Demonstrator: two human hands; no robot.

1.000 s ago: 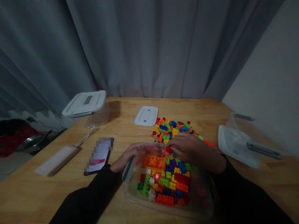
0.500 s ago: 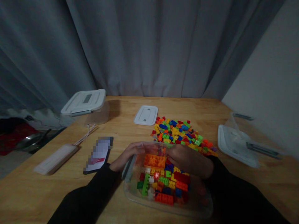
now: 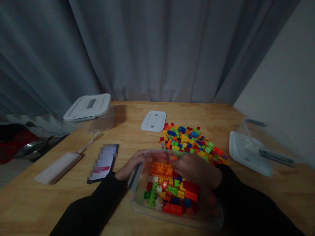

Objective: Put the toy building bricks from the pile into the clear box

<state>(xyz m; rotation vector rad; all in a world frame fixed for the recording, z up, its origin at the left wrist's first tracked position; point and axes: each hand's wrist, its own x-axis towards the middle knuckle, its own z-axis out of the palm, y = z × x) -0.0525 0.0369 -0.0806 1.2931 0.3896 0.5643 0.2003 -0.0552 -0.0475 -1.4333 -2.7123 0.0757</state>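
Observation:
A clear plastic box (image 3: 145,209) stands before me, holding toy building bricks (image 3: 172,190) in many colours. At its far left corner, my left hand (image 3: 137,160) is closed over the rim, beside a grey side latch (image 3: 135,177). My right hand (image 3: 190,167) reaches into the far part of the box, its fingers curled down. They are beside a large orange brick (image 3: 161,169); whatever is between the fingertips is hidden. Just beyond the box, a heap of loose bricks (image 3: 184,139) lies on the table.
A white lid (image 3: 154,121) lies behind the heap. On the left are a lidded clear box (image 3: 102,121), a power strip (image 3: 59,167) with its cord and a phone (image 3: 103,164). At right, another clear box (image 3: 263,141) rests by a white lid (image 3: 248,157).
My right hand has shifted slightly to the left inside the box, its fingers near the orange brick. My left hand stays on the rim.

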